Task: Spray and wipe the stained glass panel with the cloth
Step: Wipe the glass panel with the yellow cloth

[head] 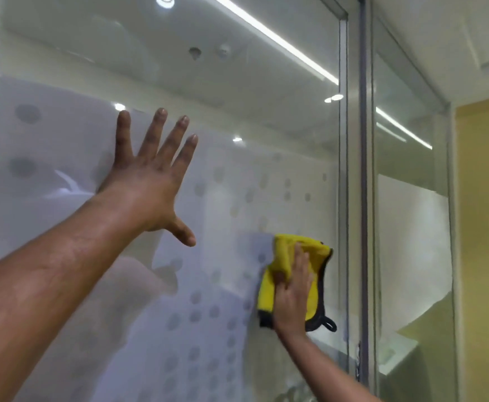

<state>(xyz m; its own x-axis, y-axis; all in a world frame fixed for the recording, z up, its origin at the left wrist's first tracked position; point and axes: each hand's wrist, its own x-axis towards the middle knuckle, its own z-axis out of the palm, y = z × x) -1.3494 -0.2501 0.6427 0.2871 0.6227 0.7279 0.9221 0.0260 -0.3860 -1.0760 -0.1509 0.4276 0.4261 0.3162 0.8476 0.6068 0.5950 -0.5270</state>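
Left hand (147, 184) spreads flat, fingers apart, mid-frame on the glass panel (237, 175). Lower right, right hand (292, 297) presses the yellow cloth (284, 250) against it.

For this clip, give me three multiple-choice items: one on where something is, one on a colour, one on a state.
1. Where is the cloth on the glass panel?
A. Near its right frame edge
B. Top left corner
C. Under the left hand

2. What is the cloth's main colour?
A. Blue
B. Yellow
C. White

3. How is the left hand?
A. Fist
B. Holding a bottle
C. Open, fingers spread

Key: 1 A, the cloth sits close to the metal frame. 2 B, yellow with a dark trim. 3 C, it is held empty up at the glass, while the right hand presses the cloth.
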